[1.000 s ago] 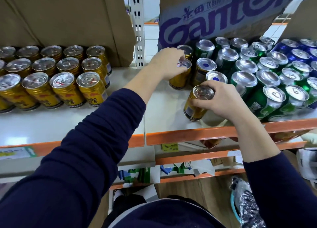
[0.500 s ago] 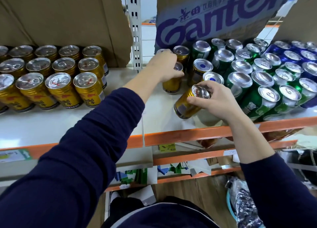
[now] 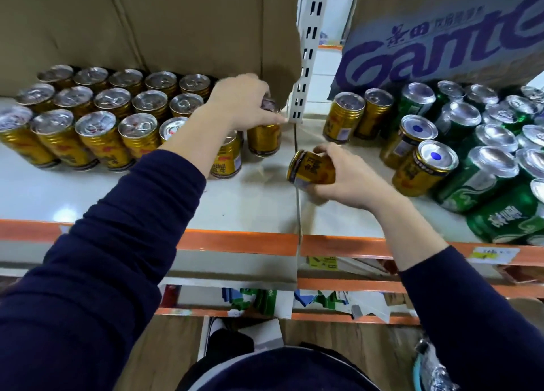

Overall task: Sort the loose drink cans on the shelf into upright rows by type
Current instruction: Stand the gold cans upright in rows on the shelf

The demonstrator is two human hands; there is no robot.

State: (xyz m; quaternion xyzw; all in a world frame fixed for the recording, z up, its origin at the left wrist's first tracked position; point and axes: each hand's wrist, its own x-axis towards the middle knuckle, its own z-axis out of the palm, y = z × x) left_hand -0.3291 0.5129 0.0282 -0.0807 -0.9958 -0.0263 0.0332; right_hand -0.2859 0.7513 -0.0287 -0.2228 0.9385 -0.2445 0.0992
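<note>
- Left hand [image 3: 244,102] clamps a gold can [image 3: 263,139] by its top, fingers curled over the rim. The can is upright, with its base at or just above the shelf [image 3: 88,196]; I cannot tell which.
- Right hand [image 3: 350,181] grasps a tilted can [image 3: 312,168], also gold, round its body. It lies almost on its side over the seam between the two bays.
- Changed: a second ago both hands worked in the right bay, at the edge of the mixed cans. The left has since carried its can past the post [image 3: 306,52] to the right end of the gold rows [image 3: 97,131]. The right has lifted its can out and trails at the left's 4 o'clock.
- As I judge it, one can is about to join its type. The next is on the way and needs righting first.
- At the left hand's 9 o'clock the rows stand upright, three deep. Another gold can sits just at the held one's 7 o'clock, partly hidden by the forearm.
- From the right hand's 1 to 3 o'clock, loose gold cans [image 3: 343,117] remain beside the green cans [image 3: 471,181], so sorting is not finished.
- Edges: the post and the box [image 3: 147,22] corner crowd the left hand's 1 o'clock. The orange lip [image 3: 235,242] lies at 6 o'clock, with bare shelf between it and the rows.
</note>
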